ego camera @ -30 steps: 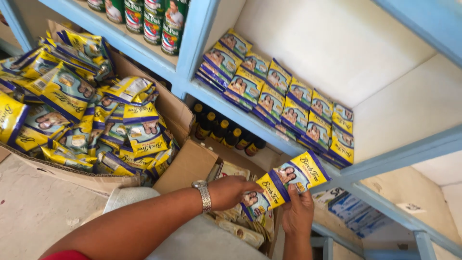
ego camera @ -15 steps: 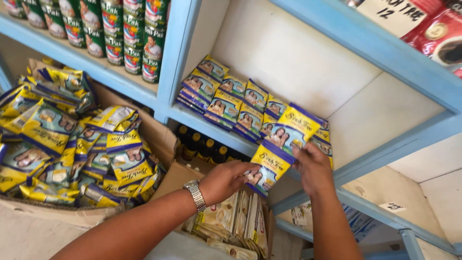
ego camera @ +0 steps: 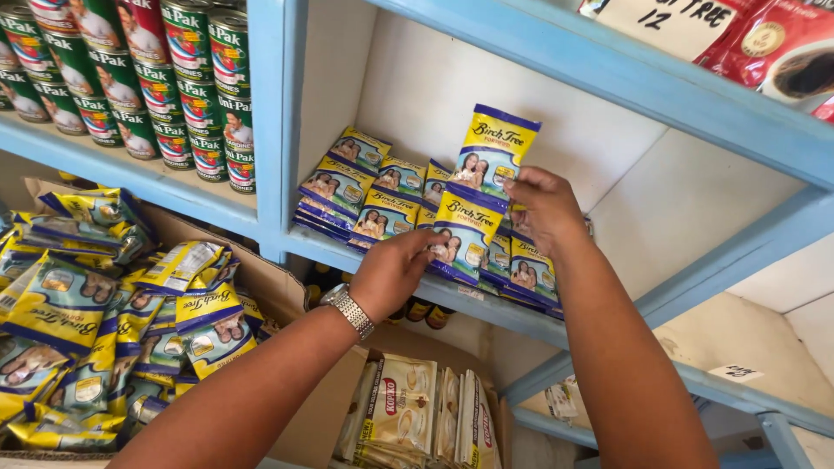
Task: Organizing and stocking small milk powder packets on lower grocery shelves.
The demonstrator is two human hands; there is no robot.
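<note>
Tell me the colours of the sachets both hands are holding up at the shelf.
Yellow sachets with dark blue-purple top and bottom bands; clearest in the head view.

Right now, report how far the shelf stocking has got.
Done: rows of yellow pouches already lie stacked on the blue shelf. In hand: the left hand and right hand each hold a yellow pouch, the strip of two raised over the stacks. Left: a cardboard box heaped with loose pouches lower left, and the shelf's right part is bare.
</note>
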